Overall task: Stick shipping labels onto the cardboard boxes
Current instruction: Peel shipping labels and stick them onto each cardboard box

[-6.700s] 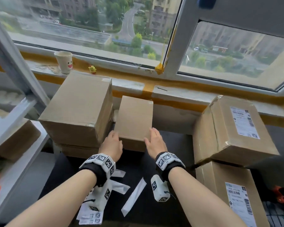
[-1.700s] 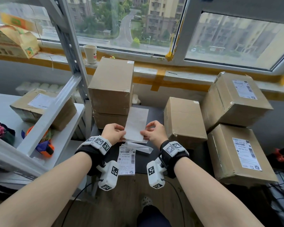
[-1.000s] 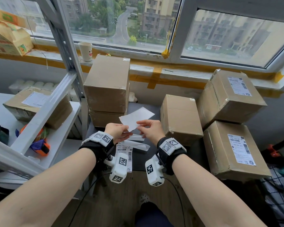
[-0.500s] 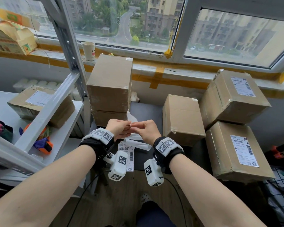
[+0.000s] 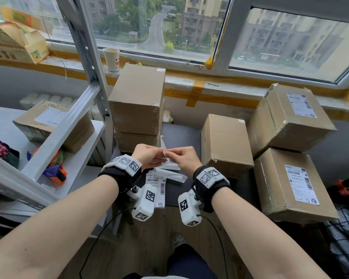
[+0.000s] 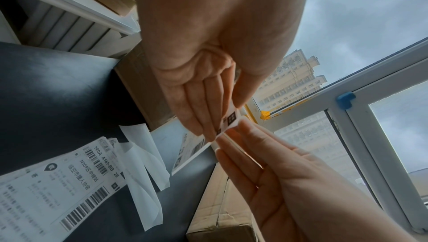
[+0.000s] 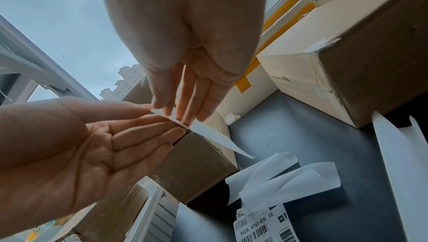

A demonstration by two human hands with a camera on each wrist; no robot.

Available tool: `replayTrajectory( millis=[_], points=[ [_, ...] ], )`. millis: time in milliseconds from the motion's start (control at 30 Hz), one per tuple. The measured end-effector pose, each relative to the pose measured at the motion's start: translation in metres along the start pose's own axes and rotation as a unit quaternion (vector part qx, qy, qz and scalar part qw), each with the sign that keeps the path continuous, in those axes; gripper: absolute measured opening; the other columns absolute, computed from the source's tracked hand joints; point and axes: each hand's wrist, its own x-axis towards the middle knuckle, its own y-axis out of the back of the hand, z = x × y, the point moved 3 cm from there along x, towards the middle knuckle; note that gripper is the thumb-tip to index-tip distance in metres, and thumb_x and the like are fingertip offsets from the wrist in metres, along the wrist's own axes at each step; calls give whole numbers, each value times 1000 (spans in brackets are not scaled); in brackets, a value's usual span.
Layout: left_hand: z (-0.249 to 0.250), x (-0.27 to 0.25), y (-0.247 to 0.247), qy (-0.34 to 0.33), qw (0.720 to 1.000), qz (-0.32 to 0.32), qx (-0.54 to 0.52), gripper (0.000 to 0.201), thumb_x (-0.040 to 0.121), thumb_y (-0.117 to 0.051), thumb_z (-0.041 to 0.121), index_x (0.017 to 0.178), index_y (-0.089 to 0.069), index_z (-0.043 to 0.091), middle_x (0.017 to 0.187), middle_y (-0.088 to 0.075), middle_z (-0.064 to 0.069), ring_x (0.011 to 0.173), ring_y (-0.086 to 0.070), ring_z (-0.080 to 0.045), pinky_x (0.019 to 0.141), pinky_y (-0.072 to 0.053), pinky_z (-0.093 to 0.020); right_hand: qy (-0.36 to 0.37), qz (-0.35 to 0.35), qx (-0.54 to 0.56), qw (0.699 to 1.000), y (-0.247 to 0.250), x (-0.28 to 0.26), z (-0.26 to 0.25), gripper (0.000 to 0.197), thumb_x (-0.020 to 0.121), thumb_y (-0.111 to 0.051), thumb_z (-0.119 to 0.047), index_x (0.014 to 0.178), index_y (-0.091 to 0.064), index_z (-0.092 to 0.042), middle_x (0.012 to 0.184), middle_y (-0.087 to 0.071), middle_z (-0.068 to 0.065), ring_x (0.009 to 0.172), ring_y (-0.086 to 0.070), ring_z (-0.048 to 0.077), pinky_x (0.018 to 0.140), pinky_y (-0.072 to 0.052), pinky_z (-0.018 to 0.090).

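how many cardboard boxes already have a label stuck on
3: the two stacked boxes on the right, upper box and lower box, plus the shelf box on the left. Hidden faces of others may carry labels.

label mostly hidden by fingers | print on box labels too small

Soft window daylight; edges bowed — sharp.

Top white paper shipping label on the dark tabletop: we read "190A A161-BB 28" beside barcodes, then "N109" followed by Chinese characters.
Same label from the right wrist: we read "190A A161-BB 28".
White labels on the two stacked brown cardboard boxes at right: we see barcodes; the print is too small to read.
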Motion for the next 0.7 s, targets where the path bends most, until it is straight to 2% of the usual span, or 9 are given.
replayTrajectory(
  millis=[100,233,367,433,500,600,700],
  points=[
    [0,0,-1,-1,1000,2,3,27,93,-54,11,112,-61,-8,94,-68,-18,78,-66,-22,76,-54,-29,0,7,-7,1000,0,0,0,21,85,-67,-13,101,-71,0,89,-71,9,72,-60,5,73,-48,17],
    [0,-1,-2,-6,1000,-6,4,25,92,-57,12,108,-63,-7,85,-67,-14,76,-65,-21,75,-54,-28,8,26,-30,999,-1,-1,-1,16,84,-69,-15,94,-74,-3,84,-71,7,76,-62,12,76,-52,25],
    [-2,-2,-2,-16,999,-23,21,21,88,-61,7,105,-64,-5,86,-67,-15,75,-66,-19,70,-56,-23,-5,43,-47,998,-1,0,-2,14,84,-68,-16,91,-74,-4,81,-70,7,76,-62,15,80,-53,33],
    [-4,-1,0,-15,1000,-14,19,12,91,-55,3,97,-64,-3,86,-66,-15,73,-66,-19,75,-55,-27,-17,47,-46,998,-1,-1,-2,14,84,-68,-14,90,-74,-3,80,-69,6,75,-60,14,80,-53,33],
    [-7,-1,3,-17,1000,0,19,12,91,-53,0,84,-62,4,81,-66,-13,65,-68,-15,78,-54,-29,-27,55,-46,997,-2,-1,-1,11,84,-67,-13,87,-73,-5,78,-68,4,74,-60,14,80,-53,34],
    [-14,1,11,-11,999,22,25,13,90,-55,0,79,-59,6,77,-64,-11,52,-67,-9,70,-54,-27,-52,75,-37,995,-1,0,4,8,84,-65,-11,77,-69,-11,75,-66,3,75,-62,18,82,-56,38],
    [-23,2,22,8,999,45,16,15,91,-54,1,77,-55,7,76,-63,-11,47,-65,-8,61,-53,-23,-91,112,-11,989,3,0,15,19,84,-62,-8,67,-62,-16,68,-65,7,67,-63,22,79,-58,47]
  ],
)
